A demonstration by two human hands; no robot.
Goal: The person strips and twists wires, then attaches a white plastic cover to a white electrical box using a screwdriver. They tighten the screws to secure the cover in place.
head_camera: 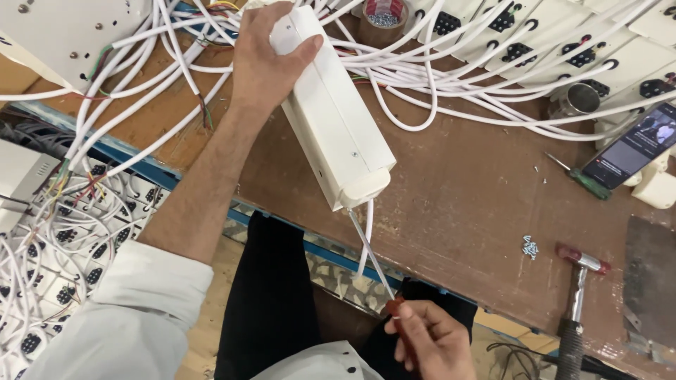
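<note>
Brown workbench (458,190): white cables (422,77), screws (529,246), hammer (579,295), phone (637,148), green screwdriver (581,177), tape roll (384,17).

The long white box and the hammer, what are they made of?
The long white box in the left hand looks like smooth, matte plastic: even colour, moulded rounded corners. The hammer seems to have a shiny metal shaft, a red-painted head and a dark, probably rubber, handle.

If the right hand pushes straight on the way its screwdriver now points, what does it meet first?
Probably the near end of the long white plastic box: the right hand aims the red-handled screwdriver there, though depth is unclear.
</note>
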